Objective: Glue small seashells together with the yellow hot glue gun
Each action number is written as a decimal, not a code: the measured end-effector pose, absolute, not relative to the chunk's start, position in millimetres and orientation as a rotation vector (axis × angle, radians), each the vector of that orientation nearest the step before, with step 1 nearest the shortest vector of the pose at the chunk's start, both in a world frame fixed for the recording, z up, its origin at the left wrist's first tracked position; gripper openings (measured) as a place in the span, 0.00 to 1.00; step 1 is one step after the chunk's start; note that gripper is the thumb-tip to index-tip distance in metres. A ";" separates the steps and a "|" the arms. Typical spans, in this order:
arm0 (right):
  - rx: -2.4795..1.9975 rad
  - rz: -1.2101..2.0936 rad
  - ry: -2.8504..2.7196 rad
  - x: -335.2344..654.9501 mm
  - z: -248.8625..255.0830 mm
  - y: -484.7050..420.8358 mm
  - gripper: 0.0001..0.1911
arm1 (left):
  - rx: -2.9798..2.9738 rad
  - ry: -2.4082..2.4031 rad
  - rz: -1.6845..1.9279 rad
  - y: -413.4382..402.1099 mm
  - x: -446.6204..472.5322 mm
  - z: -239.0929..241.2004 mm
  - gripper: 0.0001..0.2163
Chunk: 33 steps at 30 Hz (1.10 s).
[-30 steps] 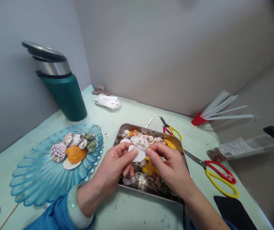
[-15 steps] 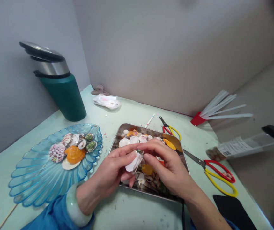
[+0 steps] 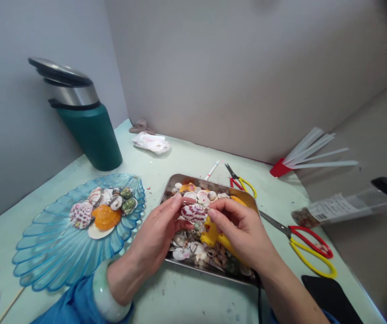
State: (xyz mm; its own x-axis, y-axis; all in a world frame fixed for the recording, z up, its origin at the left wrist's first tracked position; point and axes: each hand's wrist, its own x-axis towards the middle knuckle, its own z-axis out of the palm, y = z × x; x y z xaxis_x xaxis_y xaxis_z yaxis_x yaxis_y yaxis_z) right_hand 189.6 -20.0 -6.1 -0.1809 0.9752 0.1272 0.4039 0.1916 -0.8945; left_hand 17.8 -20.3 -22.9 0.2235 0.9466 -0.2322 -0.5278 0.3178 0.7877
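A purple-and-white striped scallop shell [image 3: 194, 213] is held up between my two hands, its patterned outer face showing. My left hand [image 3: 157, 231] is closed on the shell's left edge, thumb above and fingers below. On the other side, my right hand [image 3: 243, 229] pinches the right edge between thumb and fingertips. Right under both hands is a metal tray [image 3: 205, 271] full of mixed shells. A yellow glue gun [image 3: 210, 234] lies on those shells, partly hidden by my right hand, and a black cord [image 3: 259, 297] runs off the tray's front.
To the left, a blue glass shell-shaped dish [image 3: 47, 252] carries several shells; a green flask [image 3: 90, 135] stands behind it. Scissors [image 3: 310, 249] and smaller scissors [image 3: 240, 182] lie right of the tray. A red cup [image 3: 279, 168] with glue sticks tilts at the back right.
The shell has been turned from its white side to its striped side. My hands have moved slightly apart at the fingertips, uncovering more of the glue gun and the tray's shells.
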 end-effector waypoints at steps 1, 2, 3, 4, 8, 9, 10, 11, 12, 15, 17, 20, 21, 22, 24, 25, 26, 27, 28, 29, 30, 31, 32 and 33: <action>-1.322 0.965 -1.703 189.5 -7.3 -19.6 0.09 | 0.641 0.814 1.122 -20.4 17.5 -22.8 0.12; -1.333 0.975 -1.696 189.4 -8.5 -19.3 0.09 | 0.642 0.832 1.124 -20.5 17.2 -23.0 0.11; -1.342 0.982 -1.691 189.1 -9.4 -19.0 0.09 | 0.642 0.847 1.125 -20.6 17.0 -23.2 0.10; -1.352 0.986 -1.687 188.8 -10.1 -18.9 0.09 | 0.640 0.857 1.126 -20.8 16.9 -23.6 0.10; -1.370 0.994 -1.687 186.7 -9.8 -18.9 0.09 | 0.661 0.871 1.108 -21.2 16.7 -26.1 0.10; -1.372 0.995 -1.692 186.0 -9.2 -19.0 0.09 | 0.675 0.874 1.098 -21.3 16.8 -26.7 0.11; -1.373 0.996 -1.698 185.2 -8.7 -19.3 0.09 | 0.691 0.879 1.090 -21.4 16.8 -27.3 0.11; -1.372 0.995 -1.703 184.5 -8.2 -19.7 0.09 | 0.709 0.884 1.081 -21.6 16.8 -27.9 0.11; -1.370 0.989 -1.710 183.8 -7.9 -20.1 0.09 | 0.725 0.889 1.076 -21.7 16.8 -28.3 0.11; -1.357 0.937 -1.747 182.4 -8.3 -21.7 0.09 | 0.756 0.910 1.075 -22.2 16.9 -28.4 0.12; -1.352 0.880 -1.782 182.2 -9.1 -22.5 0.09 | 0.767 0.923 1.080 -22.4 17.1 -27.8 0.13; -1.343 0.781 -1.843 182.3 -10.4 -23.1 0.08 | 0.781 0.939 1.087 -22.3 17.6 -27.3 0.13; -1.336 0.742 -1.863 182.3 -10.8 -23.2 0.08 | 0.788 0.943 1.089 -22.2 17.7 -27.5 0.12; -1.327 0.706 -1.883 182.1 -11.1 -23.3 0.08 | 0.796 0.945 1.088 -22.2 17.8 -27.8 0.12; -1.306 0.654 -1.912 181.5 -11.8 -23.5 0.07 | 0.813 0.945 1.088 -22.3 17.6 -28.6 0.11; -1.297 0.639 -1.921 181.0 -12.2 -23.6 0.07 | 0.820 0.943 1.087 -22.4 17.4 -29.0 0.10; -1.290 0.630 -1.927 180.6 -12.6 -23.8 0.07 | 0.824 0.944 1.087 -22.5 17.1 -29.2 0.10; -1.288 0.624 -1.930 180.1 -13.1 -24.0 0.07 | 0.825 0.946 1.084 -22.6 16.9 -29.2 0.10; -1.289 0.617 -1.932 179.6 -13.6 -24.2 0.07 | 0.825 0.951 1.082 -22.6 16.7 -29.0 0.11; -1.291 0.607 -1.934 179.2 -14.1 -24.4 0.08 | 0.825 0.957 1.078 -22.6 16.7 -28.8 0.11; -1.291 0.595 -1.936 179.0 -14.6 -24.5 0.08 | 0.827 0.961 1.075 -22.5 16.7 -28.5 0.11; -1.290 0.584 -1.939 178.8 -15.1 -24.6 0.08 | 0.832 0.963 1.073 -22.5 16.7 -28.2 0.11; -1.287 0.574 -1.943 178.7 -15.6 -24.6 0.08 | 0.837 0.965 1.071 -22.4 16.8 -28.0 0.11; -1.280 0.567 -1.946 178.8 -15.9 -24.6 0.08 | 0.842 0.966 1.070 -22.4 17.0 -28.0 0.11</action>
State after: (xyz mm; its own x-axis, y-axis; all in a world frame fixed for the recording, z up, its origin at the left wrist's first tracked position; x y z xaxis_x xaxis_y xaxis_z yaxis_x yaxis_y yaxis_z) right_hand 178.8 -24.6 -15.9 -0.2407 0.9124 0.3311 0.5919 0.4083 -0.6949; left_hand 17.0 -22.4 -28.0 0.1810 0.9583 -0.2212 -0.3170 0.2698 0.9093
